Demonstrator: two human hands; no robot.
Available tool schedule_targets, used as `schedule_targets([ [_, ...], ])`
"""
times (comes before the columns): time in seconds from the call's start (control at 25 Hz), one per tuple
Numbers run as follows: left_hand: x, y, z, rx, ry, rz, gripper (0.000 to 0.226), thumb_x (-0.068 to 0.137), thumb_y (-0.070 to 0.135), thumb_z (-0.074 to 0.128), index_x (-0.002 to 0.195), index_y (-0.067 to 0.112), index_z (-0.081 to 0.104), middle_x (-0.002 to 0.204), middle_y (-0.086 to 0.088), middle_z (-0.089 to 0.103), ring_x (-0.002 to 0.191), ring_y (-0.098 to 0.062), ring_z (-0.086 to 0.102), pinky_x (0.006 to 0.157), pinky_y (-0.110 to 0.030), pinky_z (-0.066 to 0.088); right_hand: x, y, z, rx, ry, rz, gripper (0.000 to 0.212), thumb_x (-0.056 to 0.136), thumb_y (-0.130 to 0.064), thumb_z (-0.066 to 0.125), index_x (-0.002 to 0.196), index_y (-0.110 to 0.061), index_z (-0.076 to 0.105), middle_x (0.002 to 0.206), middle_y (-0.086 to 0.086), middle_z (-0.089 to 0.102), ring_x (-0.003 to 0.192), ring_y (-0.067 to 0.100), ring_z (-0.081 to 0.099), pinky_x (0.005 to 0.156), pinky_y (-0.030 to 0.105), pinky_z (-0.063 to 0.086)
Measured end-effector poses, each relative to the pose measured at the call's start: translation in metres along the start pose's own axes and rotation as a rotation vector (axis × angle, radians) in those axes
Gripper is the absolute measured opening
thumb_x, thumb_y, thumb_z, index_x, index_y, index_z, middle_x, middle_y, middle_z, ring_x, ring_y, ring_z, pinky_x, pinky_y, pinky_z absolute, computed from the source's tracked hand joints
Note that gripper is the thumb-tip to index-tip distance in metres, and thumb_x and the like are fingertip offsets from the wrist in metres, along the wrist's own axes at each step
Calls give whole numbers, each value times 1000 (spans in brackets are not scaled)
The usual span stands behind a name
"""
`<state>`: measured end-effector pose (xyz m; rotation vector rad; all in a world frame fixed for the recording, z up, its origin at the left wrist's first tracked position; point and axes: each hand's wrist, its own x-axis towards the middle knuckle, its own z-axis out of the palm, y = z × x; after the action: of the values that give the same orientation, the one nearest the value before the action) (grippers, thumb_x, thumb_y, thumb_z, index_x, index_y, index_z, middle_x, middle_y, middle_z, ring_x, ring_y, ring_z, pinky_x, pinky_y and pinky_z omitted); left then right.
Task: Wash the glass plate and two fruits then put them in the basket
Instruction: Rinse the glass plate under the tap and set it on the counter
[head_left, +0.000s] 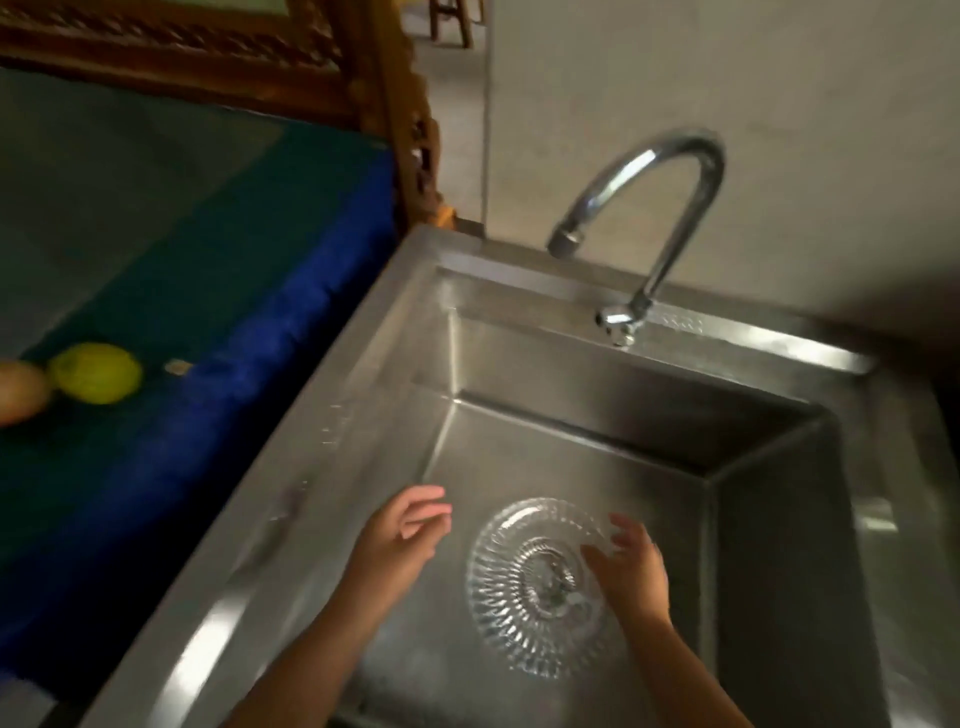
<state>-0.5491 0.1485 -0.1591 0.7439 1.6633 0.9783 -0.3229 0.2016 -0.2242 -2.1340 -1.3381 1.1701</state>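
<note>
In the sink (363, 374), glass plate (524, 587) lies flat over the drain. Right hand (631, 566) at its right rim, grip loose, maybe touching. Left hand (400, 535) just left, fingers relaxed, empty. Faucet (649, 208) beyond, dry. Two fruits (96, 373) far left on blue cloth (208, 415).

Glass plate (524, 587) in sink (779, 545); fruits (96, 372) aside

two bare forearms in view, no sleeves reaching the wrists. left hand (402, 535) and right hand (631, 566) ungloved; no rings, watch or bracelets visible.
</note>
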Motion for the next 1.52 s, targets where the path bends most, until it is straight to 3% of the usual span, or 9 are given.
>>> schedule_targets([
  [0.24,68,-136,70,140,86,-420,53,74,1,71,122,-9,49,125,-28,56,117,-36,54,95,-37,41,59,126,7,-234,-118,134,67,83,-29,63,142,-15,34,145,11,44,132,27,43,107,32,35],
  [0.4,85,-192,86,132,49,-599,61,70,27,72,121,2,48,120,-22,60,104,-34,59,82,-40,43,85,167,39,-73,-164,191,53,88,-15,57,138,-10,40,143,11,46,129,24,46,108,36,37],
  [0.52,86,-215,90,26,10,-643,25,87,7,54,110,17,52,116,-15,60,90,-24,58,76,-35,44,91,179,48,57,-106,315,36,78,1,64,112,-7,56,113,15,64,94,24,63,81,27,54],
  [0.72,79,-193,73,-220,-124,-552,36,86,-3,51,100,30,48,102,-8,68,87,-31,68,66,-43,56,87,140,28,138,-82,271,32,75,6,62,56,-20,58,61,3,68,58,22,62,55,31,56],
  [0.84,77,-159,52,-355,-214,-454,48,75,2,60,111,32,51,111,-10,71,98,-34,68,72,-47,56,87,86,2,264,-143,233,38,70,11,64,80,-25,60,73,-1,66,62,16,62,41,20,51],
  [0.96,76,-115,34,-440,-166,-357,49,71,6,61,111,33,54,107,-9,71,96,-34,68,71,-45,56,87,26,-24,306,-84,124,32,75,5,63,104,-9,64,95,15,69,87,30,66,80,44,57],
  [1.12,70,-67,20,-497,-144,-259,46,71,5,59,104,37,55,111,-10,66,99,-33,65,71,-44,54,93,-78,-63,907,-225,127,27,93,-8,45,119,-8,55,134,22,52,124,34,51,104,40,40],
  [1.28,61,-43,14,-528,-140,-206,41,77,6,56,104,37,55,116,-11,64,100,-33,64,71,-43,54,95,-150,-75,1176,-424,270,45,96,-9,35,139,5,29,145,22,38,132,32,41,111,38,34],
  [1.52,58,-40,11,-508,-97,-185,41,77,10,61,108,36,53,119,-12,65,100,-30,67,68,-41,56,94,-170,-72,1205,-427,376,43,96,-7,31,136,9,32,138,23,47,124,33,50,98,37,42],
])
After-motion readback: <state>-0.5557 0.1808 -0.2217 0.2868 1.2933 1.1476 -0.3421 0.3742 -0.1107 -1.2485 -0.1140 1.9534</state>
